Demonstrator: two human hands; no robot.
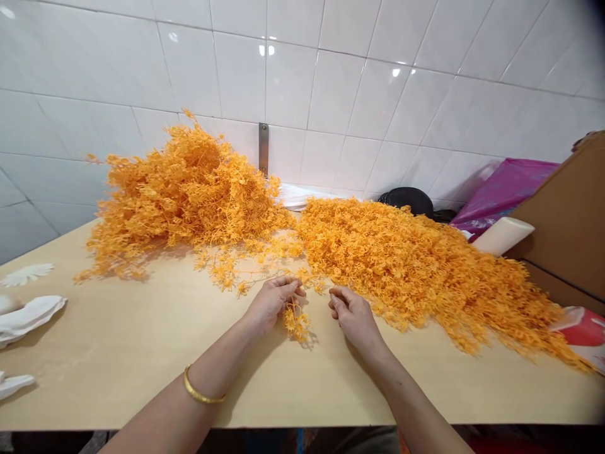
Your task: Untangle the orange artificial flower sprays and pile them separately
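Note:
My left hand (pixel 269 306) pinches a small orange artificial flower sprig (pixel 297 321) above the table. The sprig's flowered end hangs down below the fingers, and thin orange stems stretch away behind the hand. To the right, my right hand (pixel 355 315) is closed, its thumb against curled fingers. Whatever it may hold is hidden. Close beyond that hand lies a long, dense heap of orange sprigs (pixel 406 258). Farther back on the left rises a taller, looser pile of the same orange sprigs (pixel 189 195). Some stray sprigs lie between the two heaps.
White gloves (pixel 33 318) lie on the pale table (pixel 142 366) at the left edge. Along the right stand a cardboard box (pixel 562 221), a white roll (pixel 505 236), a purple bag (pixel 505 186) and a red-and-white package (pixel 583 329). A tiled wall (pixel 293 82) closes the back.

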